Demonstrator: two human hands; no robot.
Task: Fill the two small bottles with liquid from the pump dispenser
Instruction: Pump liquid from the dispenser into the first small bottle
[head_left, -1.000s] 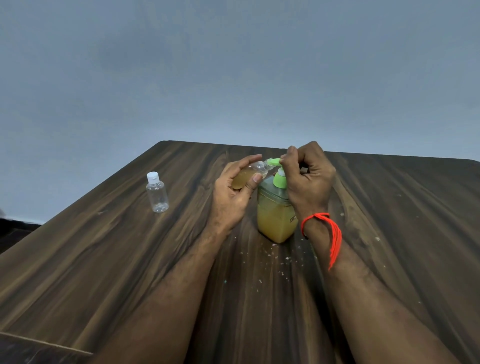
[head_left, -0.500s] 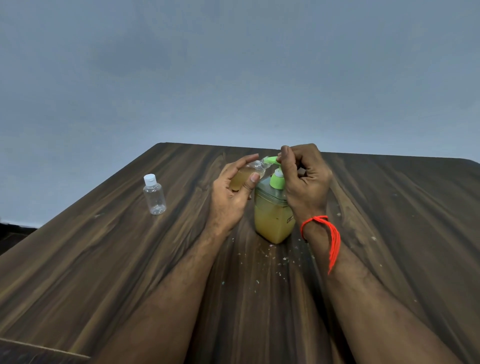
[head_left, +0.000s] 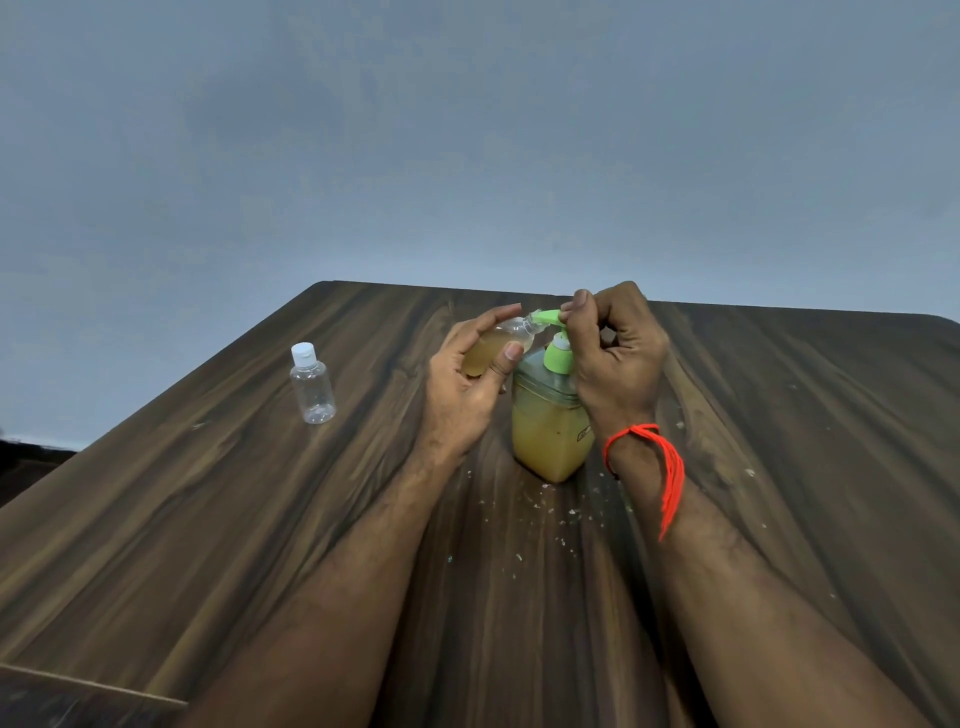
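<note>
The left hand (head_left: 467, 384) is wrapped around a small clear plastic bottle (head_left: 493, 345) partly filled with amber liquid, tilted with its mouth held against the green spout. The right hand (head_left: 615, 358) is curled over the green pump head of a square clear dispenser (head_left: 548, 436) of yellow-amber liquid at table centre. A second small clear bottle with a white cap (head_left: 310, 384) is seen upright, empty, well apart at 9 o'clock on the dark wood-grain table (head_left: 208, 519). An orange thread (head_left: 660, 462) is tied round the right wrist.

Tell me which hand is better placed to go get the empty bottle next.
The left hand, probably. The empty capped bottle stands on the table to its left, with nothing between. The right hand is on the pump dispenser and would have to cross over.
</note>
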